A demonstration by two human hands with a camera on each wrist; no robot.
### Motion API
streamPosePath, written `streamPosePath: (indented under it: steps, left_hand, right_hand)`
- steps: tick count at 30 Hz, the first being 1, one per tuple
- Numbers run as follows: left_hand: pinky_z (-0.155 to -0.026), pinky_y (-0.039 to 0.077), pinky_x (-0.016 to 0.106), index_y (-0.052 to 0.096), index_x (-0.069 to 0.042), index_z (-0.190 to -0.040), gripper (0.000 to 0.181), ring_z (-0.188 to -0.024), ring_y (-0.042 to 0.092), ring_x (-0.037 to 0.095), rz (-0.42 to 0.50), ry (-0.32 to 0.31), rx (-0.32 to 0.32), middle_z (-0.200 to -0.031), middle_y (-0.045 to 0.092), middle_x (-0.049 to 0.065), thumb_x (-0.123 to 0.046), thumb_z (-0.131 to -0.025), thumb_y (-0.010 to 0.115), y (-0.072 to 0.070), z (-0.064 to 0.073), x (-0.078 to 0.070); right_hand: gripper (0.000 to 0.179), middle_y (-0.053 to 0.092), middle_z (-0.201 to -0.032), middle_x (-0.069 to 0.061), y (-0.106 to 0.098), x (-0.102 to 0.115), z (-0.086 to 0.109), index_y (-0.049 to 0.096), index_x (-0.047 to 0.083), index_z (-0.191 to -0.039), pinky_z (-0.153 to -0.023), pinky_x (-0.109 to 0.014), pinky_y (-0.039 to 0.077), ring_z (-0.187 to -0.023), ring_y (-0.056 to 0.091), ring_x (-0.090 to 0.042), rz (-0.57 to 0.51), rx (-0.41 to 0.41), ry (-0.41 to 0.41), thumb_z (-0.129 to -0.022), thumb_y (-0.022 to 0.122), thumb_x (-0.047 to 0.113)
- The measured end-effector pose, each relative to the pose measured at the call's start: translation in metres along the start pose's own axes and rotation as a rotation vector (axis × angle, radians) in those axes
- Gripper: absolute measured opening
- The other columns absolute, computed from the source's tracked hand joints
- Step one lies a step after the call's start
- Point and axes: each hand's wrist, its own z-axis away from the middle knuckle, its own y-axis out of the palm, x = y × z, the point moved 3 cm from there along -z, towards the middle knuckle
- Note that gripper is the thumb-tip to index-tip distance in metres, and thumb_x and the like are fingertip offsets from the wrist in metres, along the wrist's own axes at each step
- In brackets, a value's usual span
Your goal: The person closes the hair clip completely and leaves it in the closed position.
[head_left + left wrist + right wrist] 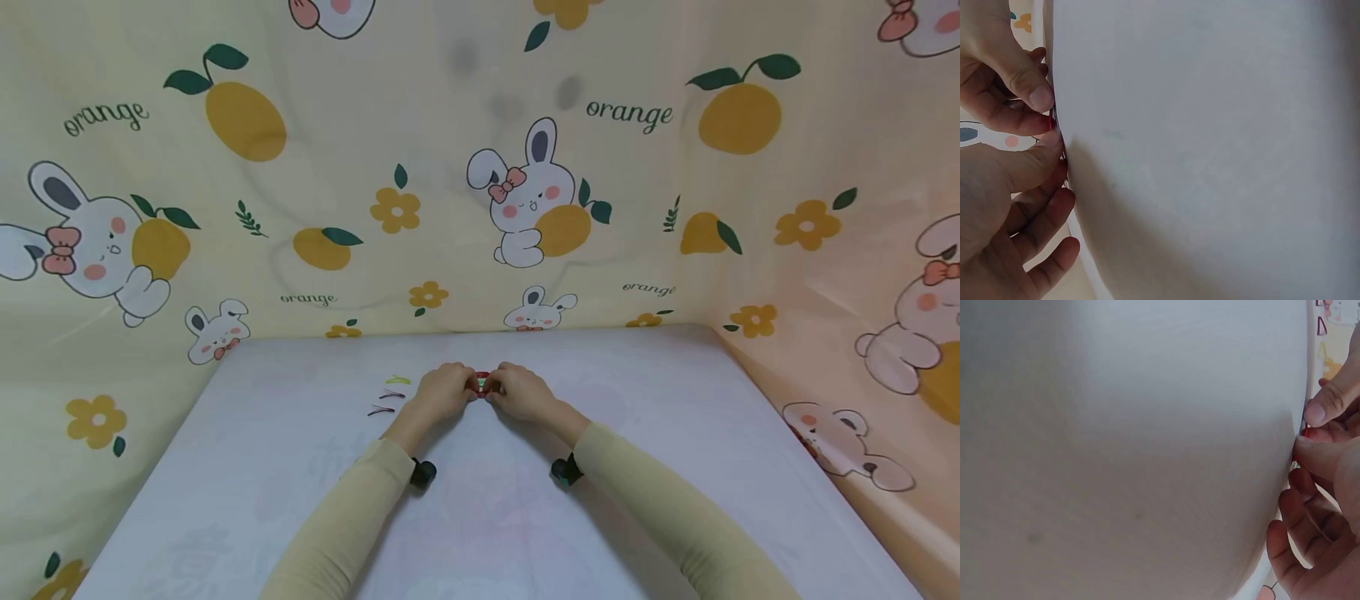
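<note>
Both hands meet at the far middle of the table over a small red thing with green and pale bands. My left hand pinches its left side, and my right hand pinches its right side. From the left wrist, a thin red edge shows between the fingertips of the two hands. The right wrist view also has a bit of red at the fingertips, with the other fingers of the right hand loosely bent. Most of the thing is hidden by the fingers.
Left of the hands lie a yellow hair clip and two dark red hair clips, one in the middle and one nearer. A white cloth covers the table. Behind it hangs a printed curtain.
</note>
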Motion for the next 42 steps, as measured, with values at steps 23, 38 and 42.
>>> streamPosePath:
  steps: [23, 38, 42]
  left_hand:
    - [-0.089, 0.055, 0.043, 0.072, -0.009, -0.122, 0.022, -0.100, 0.066, 0.021, 0.135, -0.040, -0.002, -0.107, 0.072, 0.004, -0.018, -0.101, 0.068, -0.007, 0.017, 0.005]
    - [-0.091, 0.055, 0.044, 0.072, -0.007, -0.125, 0.025, -0.108, 0.067, 0.026, 0.193, -0.014, -0.198, -0.114, 0.072, 0.006, -0.016, -0.102, 0.068, -0.035, 0.047, 0.023]
    - [-0.086, 0.055, 0.044, 0.073, -0.007, -0.122, 0.023, -0.105, 0.067, 0.026, 0.211, -0.018, -0.273, -0.114, 0.072, 0.006, -0.014, -0.101, 0.068, -0.042, 0.055, 0.032]
  right_hand:
    - [0.026, 0.072, -0.111, -0.003, -0.009, 0.002, 0.016, 0.072, 0.009, -0.123, -0.079, -0.035, 0.055, -0.092, 0.066, -0.015, -0.180, -0.003, 0.078, -0.100, 0.071, 0.020]
    - [0.029, 0.072, -0.124, -0.007, -0.017, 0.018, 0.027, 0.071, 0.008, -0.126, -0.084, -0.038, 0.056, -0.099, 0.071, -0.021, -0.365, -0.196, -0.024, -0.098, 0.073, 0.013]
    - [0.028, 0.073, -0.122, -0.007, -0.018, 0.025, 0.026, 0.072, 0.009, -0.125, -0.081, -0.036, 0.055, -0.097, 0.071, -0.021, -0.415, -0.226, -0.050, -0.098, 0.073, 0.013]
